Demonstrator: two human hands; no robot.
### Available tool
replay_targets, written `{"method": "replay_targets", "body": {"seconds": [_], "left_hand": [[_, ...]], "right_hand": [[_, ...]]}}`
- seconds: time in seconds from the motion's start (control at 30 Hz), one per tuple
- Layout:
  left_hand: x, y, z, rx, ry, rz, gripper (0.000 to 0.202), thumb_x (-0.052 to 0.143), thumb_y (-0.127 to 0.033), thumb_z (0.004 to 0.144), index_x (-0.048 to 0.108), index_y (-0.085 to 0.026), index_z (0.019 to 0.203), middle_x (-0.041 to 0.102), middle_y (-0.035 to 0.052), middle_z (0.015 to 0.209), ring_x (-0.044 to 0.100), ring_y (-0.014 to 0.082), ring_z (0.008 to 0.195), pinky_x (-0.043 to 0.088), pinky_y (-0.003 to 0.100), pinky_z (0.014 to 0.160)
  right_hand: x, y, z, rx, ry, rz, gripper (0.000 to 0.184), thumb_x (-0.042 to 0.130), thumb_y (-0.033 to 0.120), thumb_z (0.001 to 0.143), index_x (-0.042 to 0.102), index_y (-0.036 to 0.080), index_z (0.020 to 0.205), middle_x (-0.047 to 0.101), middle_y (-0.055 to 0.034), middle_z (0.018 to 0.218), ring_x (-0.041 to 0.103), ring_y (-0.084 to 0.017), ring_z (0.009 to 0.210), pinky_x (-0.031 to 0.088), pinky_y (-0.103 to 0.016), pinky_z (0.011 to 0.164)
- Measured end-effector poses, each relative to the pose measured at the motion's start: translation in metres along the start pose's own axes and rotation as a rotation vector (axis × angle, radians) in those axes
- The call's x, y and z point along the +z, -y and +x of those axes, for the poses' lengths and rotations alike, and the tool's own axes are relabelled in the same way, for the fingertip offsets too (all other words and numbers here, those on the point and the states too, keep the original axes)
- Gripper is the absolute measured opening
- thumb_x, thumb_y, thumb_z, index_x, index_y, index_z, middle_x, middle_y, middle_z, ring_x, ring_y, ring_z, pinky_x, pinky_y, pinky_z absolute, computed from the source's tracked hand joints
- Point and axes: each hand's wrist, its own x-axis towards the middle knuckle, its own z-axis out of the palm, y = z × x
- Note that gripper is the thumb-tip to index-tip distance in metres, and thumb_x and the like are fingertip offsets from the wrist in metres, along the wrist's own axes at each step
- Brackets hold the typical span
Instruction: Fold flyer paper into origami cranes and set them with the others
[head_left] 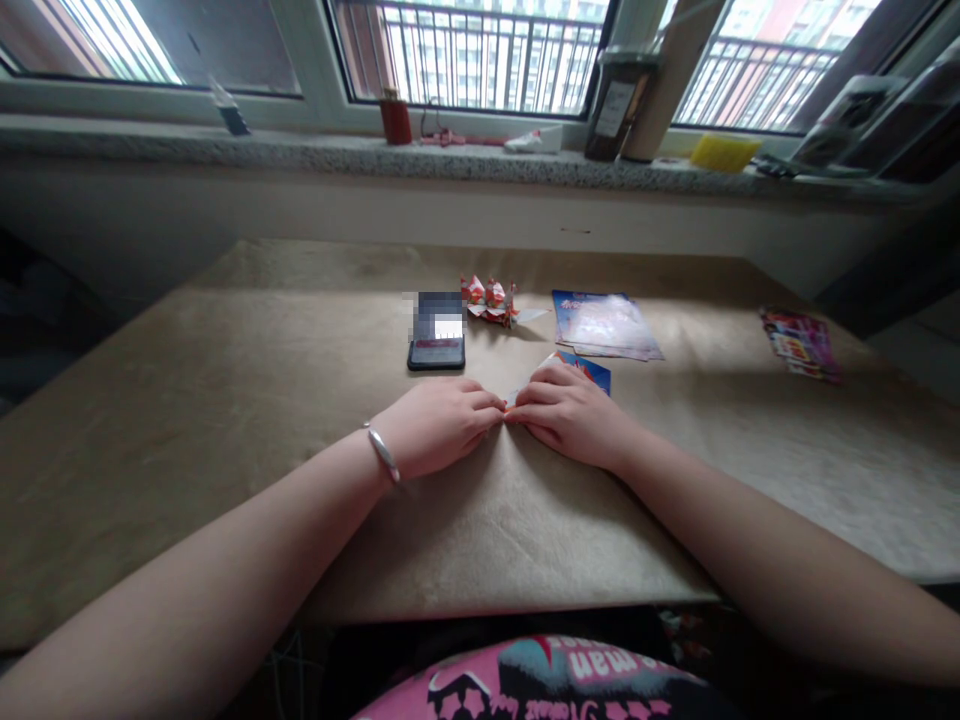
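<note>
A blue, white and orange printed paper (596,371) lies on the table under my right hand (574,412). The fingers of that hand are drawn together and press on the sheet near its left end. My left hand (439,425), with a silver bracelet at the wrist, meets it from the left. Its closed fingertips pinch at the paper's left tip, which they mostly cover. Just beyond, a phone (437,352) lies flat with its screen lit. To its right sits a folded red-and-white paper piece (491,300) with several points.
Blue printed sheets (604,325) lie stacked behind my right hand. Colourful printed cards (801,345) rest at the far right of the table (187,420). On the stone windowsill (300,155) stand a red container (395,118), a dark-lidded jar (615,105) and a yellow sponge-like block (724,153).
</note>
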Motion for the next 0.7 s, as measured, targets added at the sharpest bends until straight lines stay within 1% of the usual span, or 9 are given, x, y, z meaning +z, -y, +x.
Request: {"method": "replay_targets", "body": {"seconds": [0.13,0.33,0.5,0.6,0.7], "left_hand": [[0.000,-0.003,0.002,-0.004,0.025,0.037,0.020,0.049,-0.017,0.089,0.065,-0.014,0.102,0.068,0.0077,0.104,0.061,0.0200,0.097,0.050,0.033,0.083],[-0.002,-0.005,0.004,0.000,0.037,0.060,0.017,0.051,-0.015,0.088,0.065,-0.013,0.099,0.068,0.0084,0.099,0.061,0.0195,0.094,0.050,0.033,0.082],[-0.001,-0.004,0.003,0.006,0.025,0.052,0.017,0.051,-0.016,0.088,0.065,-0.014,0.098,0.067,0.0078,0.098,0.061,0.0189,0.094,0.050,0.032,0.081],[0.000,-0.002,0.002,0.006,0.020,0.045,0.018,0.050,-0.017,0.089,0.065,-0.015,0.100,0.068,0.0077,0.100,0.061,0.0188,0.095,0.050,0.032,0.082],[0.002,0.001,0.001,0.014,0.005,0.029,0.020,0.048,-0.018,0.090,0.065,-0.016,0.101,0.068,0.0076,0.101,0.061,0.0186,0.095,0.050,0.032,0.082]], "right_hand": [[-0.001,0.000,0.002,0.002,0.025,-0.021,0.021,0.050,0.023,0.091,0.071,0.022,0.094,0.070,-0.0034,0.090,0.050,-0.018,0.083,0.036,-0.033,0.077],[-0.005,-0.002,0.005,-0.001,0.056,-0.029,0.019,0.052,0.025,0.090,0.071,0.024,0.091,0.070,-0.0016,0.085,0.052,-0.017,0.080,0.033,-0.033,0.077],[-0.007,-0.006,0.002,0.009,0.037,-0.017,0.018,0.054,0.022,0.087,0.072,0.024,0.085,0.070,-0.0010,0.083,0.054,-0.017,0.077,0.035,-0.031,0.072],[-0.009,-0.010,-0.002,0.015,0.060,0.009,0.018,0.054,0.019,0.086,0.071,0.024,0.083,0.070,-0.0019,0.084,0.055,-0.017,0.077,0.037,-0.031,0.072],[-0.010,-0.013,-0.005,0.012,0.093,0.092,0.021,0.051,0.016,0.086,0.071,0.022,0.086,0.069,-0.0046,0.086,0.056,-0.017,0.080,0.041,-0.031,0.074]]}}
